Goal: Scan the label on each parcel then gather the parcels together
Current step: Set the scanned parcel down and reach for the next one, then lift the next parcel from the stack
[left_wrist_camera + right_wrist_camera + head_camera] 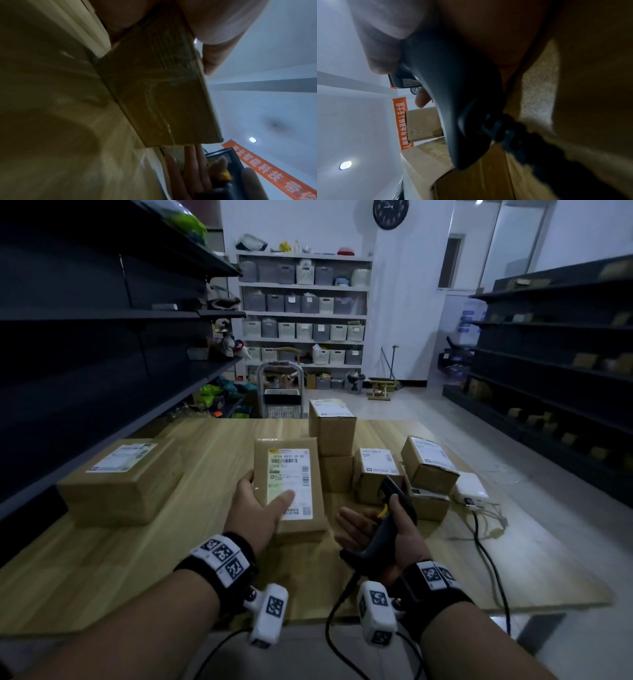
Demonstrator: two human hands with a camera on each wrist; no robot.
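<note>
We see the left hand gripping a flat parcel near the middle of the bench, thumb lying across the lower part of its white label and the fingers wrapped round its left edge. The left wrist view shows the parcel's near end raised off the wood, so it sits tilted with the label facing up.

The right hand lies palm up just right of that parcel, fingers mostly straight. A black scanner rests in the palm, held between thumb and forefinger, with a yellow trigger showing; its head points away towards the far boxes. Its cable loops off the near edge of the bench.

A large box sits at the left of the bench, well apart from the others. Behind the held parcel stands a stack of two boxes. To the right is a small box, and beside it another pair, the upper one tilted. A white adapter lies just beyond those.
</note>
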